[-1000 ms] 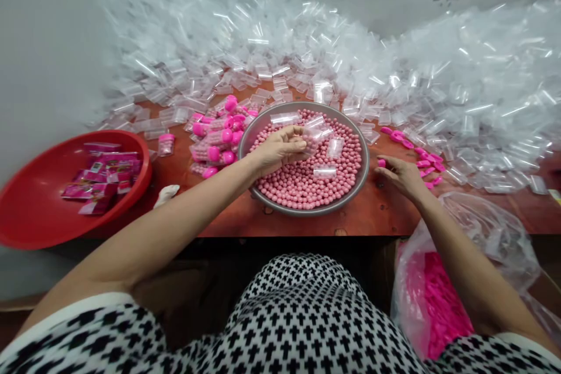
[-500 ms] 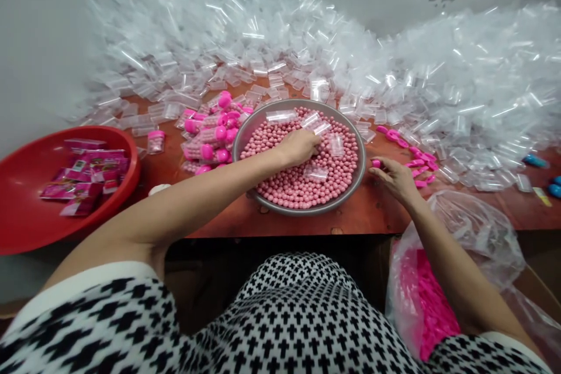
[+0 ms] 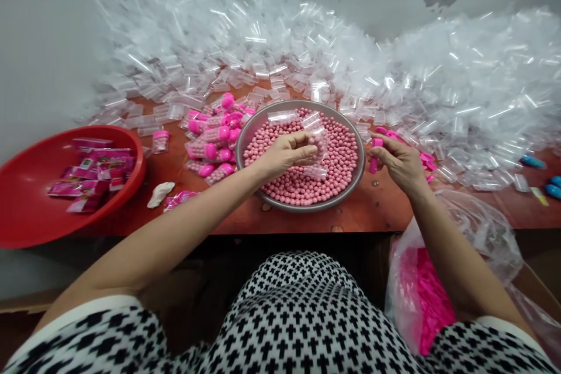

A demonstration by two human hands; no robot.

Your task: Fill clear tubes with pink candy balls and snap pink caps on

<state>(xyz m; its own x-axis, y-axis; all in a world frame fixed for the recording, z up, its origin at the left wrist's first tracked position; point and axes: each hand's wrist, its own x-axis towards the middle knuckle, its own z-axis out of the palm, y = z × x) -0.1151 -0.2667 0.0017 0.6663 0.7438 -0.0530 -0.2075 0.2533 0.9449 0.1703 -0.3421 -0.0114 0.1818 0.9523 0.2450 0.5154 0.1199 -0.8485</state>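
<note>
Over a grey metal bowl (image 3: 302,208) of pink round beads (image 3: 280,181), my left hand (image 3: 289,155) is closed on a clear plastic tube (image 3: 321,147). Pink beads show through or behind its wall; I cannot tell which. Several other clear tubes lie on the beads. Just right of the bowl's rim, my right hand (image 3: 401,165) pinches a bright pink cap (image 3: 376,155) between thumb and fingers. More pink caps (image 3: 427,160) lie on the table behind that hand.
Filled tubes with pink caps (image 3: 213,134) are piled left of the bowl. A red basin (image 3: 26,210) holds pink packets (image 3: 99,172). Clear tubes (image 3: 272,29) heap along the wall. A plastic bag of pink pieces (image 3: 432,298) hangs at the front right. Blue items (image 3: 554,187) lie far right.
My left hand has lifted from among the beads and moved slightly left, now showing a tube. My right hand has raised the pink cap, which shows more fully.
</note>
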